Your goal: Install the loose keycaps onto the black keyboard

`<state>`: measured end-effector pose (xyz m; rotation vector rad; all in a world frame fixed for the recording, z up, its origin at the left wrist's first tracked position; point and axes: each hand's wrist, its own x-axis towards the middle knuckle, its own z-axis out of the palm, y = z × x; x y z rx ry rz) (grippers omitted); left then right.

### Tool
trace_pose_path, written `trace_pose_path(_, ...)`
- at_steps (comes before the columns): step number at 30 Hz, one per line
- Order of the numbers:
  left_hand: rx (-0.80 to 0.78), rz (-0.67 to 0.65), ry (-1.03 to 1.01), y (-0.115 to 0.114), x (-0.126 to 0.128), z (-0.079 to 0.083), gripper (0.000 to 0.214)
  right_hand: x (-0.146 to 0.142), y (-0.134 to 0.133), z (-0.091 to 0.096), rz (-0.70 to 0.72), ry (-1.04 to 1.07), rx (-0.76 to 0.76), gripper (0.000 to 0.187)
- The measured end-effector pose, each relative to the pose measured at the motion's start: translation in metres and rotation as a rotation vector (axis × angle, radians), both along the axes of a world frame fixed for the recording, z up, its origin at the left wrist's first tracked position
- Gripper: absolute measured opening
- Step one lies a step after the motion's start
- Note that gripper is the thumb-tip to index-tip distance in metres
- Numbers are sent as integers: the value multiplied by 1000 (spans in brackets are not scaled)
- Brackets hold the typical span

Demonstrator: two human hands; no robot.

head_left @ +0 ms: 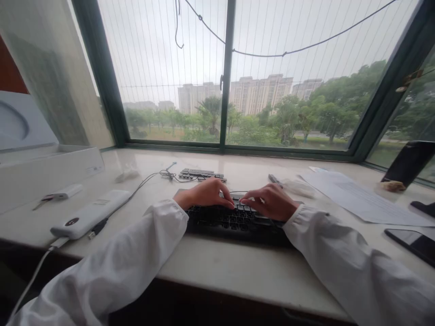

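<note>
A black keyboard (234, 226) lies on the pale sill, with keycaps off part of its lower middle and bare key sockets showing. My left hand (210, 192) bends over its upper left half, thumb and fingers drawn together low over the keys. Whatever might be between those fingertips is too small to make out. From the other side my right hand (272, 201) reaches over the upper right keys, its fingers closed in a pinch near the left fingertips. What it holds, if anything, is hidden. Behind my left hand, loose dark keycaps (200, 174) lie in rows.
On the left are a white power bank (91, 213) with cables, a small white device (68, 192) and a white box (50, 170). To the right lie paper sheets (360, 199), a phone (413, 244) and a small dark tool (274, 180). A window stands behind.
</note>
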<state>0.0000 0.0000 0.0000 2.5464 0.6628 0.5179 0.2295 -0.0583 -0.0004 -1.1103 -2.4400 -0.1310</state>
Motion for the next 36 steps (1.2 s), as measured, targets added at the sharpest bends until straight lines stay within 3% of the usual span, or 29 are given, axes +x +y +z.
trace_pose_path(3, -1, 19, 13, 0, 0, 0, 29, 0, -3, -9, 25, -48, -19, 33)
trace_pose_path(13, 9, 41, 67, -5, 3, 5, 27, -5, -8, -9, 25, -166, 8, 27)
trace_pose_path(21, 54, 197, 156, -18, 7, 12, 28, -13, -13, -1, -18, -302, 50, 27)
trace_pose_path(26, 140, 224, 201, -24, 10, 16, 26, -16, -14, 2, -21, -299, 20, 27)
trace_pose_path(36, 154, 241, 222, -22, 12, 16, 22, -14, -9, 4, 12, -274, -28, 27)
